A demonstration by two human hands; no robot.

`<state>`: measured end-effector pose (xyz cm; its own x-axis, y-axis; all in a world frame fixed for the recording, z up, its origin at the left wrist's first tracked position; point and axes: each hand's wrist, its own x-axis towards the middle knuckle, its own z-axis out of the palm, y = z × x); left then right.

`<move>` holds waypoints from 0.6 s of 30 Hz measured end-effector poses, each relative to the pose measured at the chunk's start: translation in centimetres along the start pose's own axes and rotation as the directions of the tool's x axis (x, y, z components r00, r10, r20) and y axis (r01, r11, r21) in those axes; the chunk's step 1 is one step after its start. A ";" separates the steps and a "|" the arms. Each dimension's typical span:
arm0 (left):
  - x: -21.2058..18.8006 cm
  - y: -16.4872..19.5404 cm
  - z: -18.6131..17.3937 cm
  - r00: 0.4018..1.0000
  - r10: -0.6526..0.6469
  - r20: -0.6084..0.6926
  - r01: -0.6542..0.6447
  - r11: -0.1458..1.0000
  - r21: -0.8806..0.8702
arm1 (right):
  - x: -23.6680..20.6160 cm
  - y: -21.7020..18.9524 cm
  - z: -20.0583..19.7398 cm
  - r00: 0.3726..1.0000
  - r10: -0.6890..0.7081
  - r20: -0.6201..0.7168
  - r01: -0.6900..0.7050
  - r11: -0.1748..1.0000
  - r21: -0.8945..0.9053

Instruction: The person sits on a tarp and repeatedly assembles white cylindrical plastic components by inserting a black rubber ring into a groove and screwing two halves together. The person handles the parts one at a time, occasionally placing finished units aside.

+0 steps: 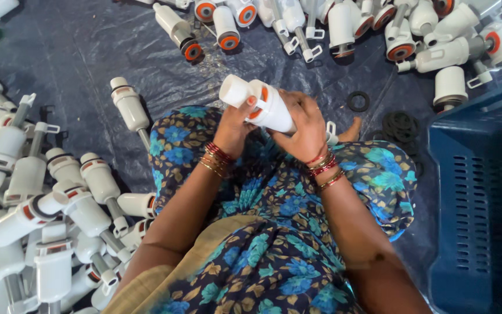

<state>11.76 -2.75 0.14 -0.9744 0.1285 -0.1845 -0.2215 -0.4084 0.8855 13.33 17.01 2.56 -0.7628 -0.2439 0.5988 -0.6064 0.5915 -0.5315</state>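
A white valve (262,106) with an orange ring is held over the lap by both hands, the left hand (233,125) with fingers closed on its cap end, the right hand (306,125) wrapped around its body, beside a blue crate (483,192).

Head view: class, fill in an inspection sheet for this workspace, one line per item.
Surface: dark plastic sheet on the floor.
Job's things: white plastic valve part with an orange ring, held over the lap.
Clutter: piles of similar white parts at left and along the top; black rubber rings.
Grips: left hand and right hand both shut on the part.
Cables: nothing seen.
Surroundings: blue crate at right.
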 end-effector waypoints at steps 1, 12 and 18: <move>0.5 -0.4 0.5 1.000 -0.022 -0.007 0.022 1.000 0.013 | 0.0 0.4 0.2 1.000 -0.010 -0.004 0.010 1.000 0.006; 4.5 -1.5 2.4 0.975 0.203 -0.094 -0.212 0.972 -0.102 | 0.6 4.5 1.6 0.998 0.065 0.007 -0.065 0.995 0.071; 5.2 -1.2 3.2 0.981 0.185 -0.055 -0.185 0.983 0.006 | 0.8 5.1 1.4 0.993 0.101 0.066 -0.109 0.986 0.127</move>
<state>7.06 1.25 -0.52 -0.9992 0.0010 -0.0403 -0.0370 -0.4193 0.9071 9.37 18.75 -0.52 -0.8334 -0.2334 0.5009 -0.5433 0.5120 -0.6654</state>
